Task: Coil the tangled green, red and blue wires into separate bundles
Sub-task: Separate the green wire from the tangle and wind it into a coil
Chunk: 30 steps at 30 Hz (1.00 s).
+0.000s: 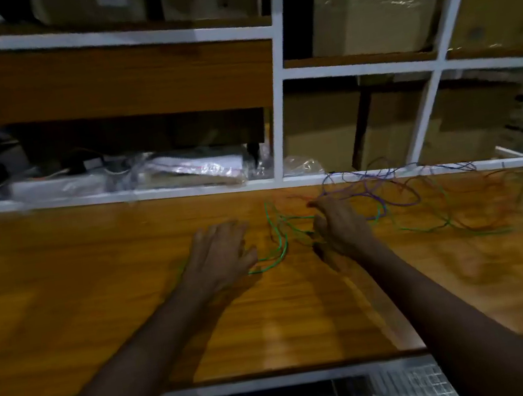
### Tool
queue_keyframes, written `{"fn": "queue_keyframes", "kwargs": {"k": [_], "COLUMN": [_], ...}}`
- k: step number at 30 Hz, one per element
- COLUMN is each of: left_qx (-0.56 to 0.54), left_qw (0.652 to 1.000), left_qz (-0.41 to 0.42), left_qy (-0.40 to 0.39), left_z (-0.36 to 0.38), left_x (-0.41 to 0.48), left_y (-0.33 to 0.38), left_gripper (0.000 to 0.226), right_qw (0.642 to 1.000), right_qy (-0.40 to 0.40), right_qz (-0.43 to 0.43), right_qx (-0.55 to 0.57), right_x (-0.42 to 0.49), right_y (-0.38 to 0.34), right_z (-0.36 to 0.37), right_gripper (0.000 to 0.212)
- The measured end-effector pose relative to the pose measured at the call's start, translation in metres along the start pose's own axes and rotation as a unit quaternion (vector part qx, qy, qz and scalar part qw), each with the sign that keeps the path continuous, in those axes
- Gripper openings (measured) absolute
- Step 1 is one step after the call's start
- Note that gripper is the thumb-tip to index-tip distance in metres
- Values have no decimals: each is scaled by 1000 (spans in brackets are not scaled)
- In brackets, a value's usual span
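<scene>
Thin green (280, 249), red (503, 192) and blue wires (387, 185) lie tangled across the far right half of a wooden table (97, 290). The blue loops sit nearest the shelf, the red ones trail to the right, and the green runs from the centre out to the right. My left hand (219, 255) rests flat, fingers spread, over the left end of the green wire. My right hand (338, 223) hovers over the tangle's left part with fingertips pinched near the wires; whether it grips one is unclear in the blur.
A white-framed shelf (277, 110) rises right behind the table, holding cardboard boxes (371, 11) and plastic-wrapped items (181, 172). The table's white front edge (280, 379) is close to me, with a keyboard-like object (407, 389) below it.
</scene>
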<state>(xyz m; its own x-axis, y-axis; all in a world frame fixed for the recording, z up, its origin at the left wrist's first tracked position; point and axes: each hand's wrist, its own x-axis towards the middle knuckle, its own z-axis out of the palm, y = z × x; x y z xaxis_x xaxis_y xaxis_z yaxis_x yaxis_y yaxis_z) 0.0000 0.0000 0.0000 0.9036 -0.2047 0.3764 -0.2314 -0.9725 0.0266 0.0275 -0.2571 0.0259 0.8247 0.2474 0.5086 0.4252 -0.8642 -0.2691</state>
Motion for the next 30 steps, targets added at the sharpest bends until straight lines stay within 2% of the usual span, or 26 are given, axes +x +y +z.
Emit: {"fn": "queue_keyframes", "kwargs": {"k": [2,4,7,10,12,15,18,22,25,27,30], "left_qx": [15,15,-55,-90,-99,-112,-107,-69,-80,-79,-59], "left_qw": [1000,999,998,996,995,993,993,997,996,996,991], "left_qz": [15,30,22,22,29,31,17,-20,-15,-4,-13], "left_qy": [-2,-5,9,7,0,22,48,36,36,53,123], "left_z": [8,20,27,29,33,40,42,48,63,69,71], "left_x": [-13,-27,-36,-33,-29,-19,-3,20,40,51,62], "left_y": [-7,-13,-17,-18,-19,-20,-12,2,3,7,17], "left_gripper": [55,46,47,32,34,46,49,46,31,23,29], "right_qw": [997,995,994,981,965,952,965,974,986,995,991], "right_qy": [-73,-96,-71,-64,-107,-166,-130,-82,-72,-50,-51], "right_qz": [-6,-31,-85,-157,-175,-119,-38,57,94,80,90], "right_qx": [1,-19,-7,-90,-164,-227,-223,-202,-113,-32,81], "right_x": [-2,-5,-6,5,15,25,26,23,27,34,44], "right_y": [-11,-17,-22,-29,-26,-1,35,79,106,114,114], "right_z": [14,29,46,48,52,55,52,51,51,49,44], "right_gripper": [37,42,57,54,47,53,35,26,30,36,36]}}
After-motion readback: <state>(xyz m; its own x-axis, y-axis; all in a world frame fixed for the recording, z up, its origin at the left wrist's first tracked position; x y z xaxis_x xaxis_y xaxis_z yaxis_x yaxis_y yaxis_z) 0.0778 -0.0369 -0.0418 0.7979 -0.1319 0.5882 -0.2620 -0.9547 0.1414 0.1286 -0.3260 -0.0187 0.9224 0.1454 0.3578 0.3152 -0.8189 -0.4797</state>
